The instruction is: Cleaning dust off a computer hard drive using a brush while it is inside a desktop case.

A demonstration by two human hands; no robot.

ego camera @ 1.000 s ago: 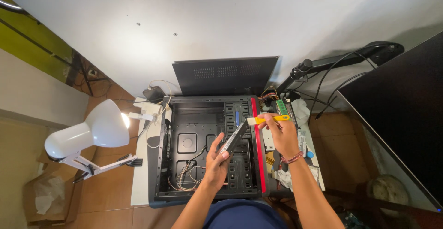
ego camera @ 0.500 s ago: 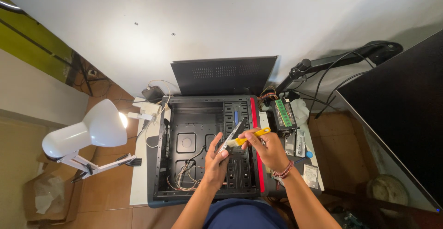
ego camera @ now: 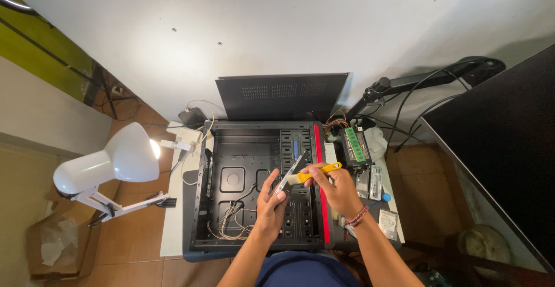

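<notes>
Over the open computer case [ego camera: 231, 206], the left hand [ego camera: 270, 206] grips a thin grey metal strip [ego camera: 291, 174] while the right hand [ego camera: 335, 190] clasps a yellow-handled brush [ego camera: 312, 174] against it — dust may fall onto the loose wires [ego camera: 231, 223] left of the hands.

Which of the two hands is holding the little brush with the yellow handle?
The right hand, the one with the beaded bracelet, grips the yellow-handled brush. The left hand instead holds a thin flat grey metal piece over the open black computer case.
</notes>
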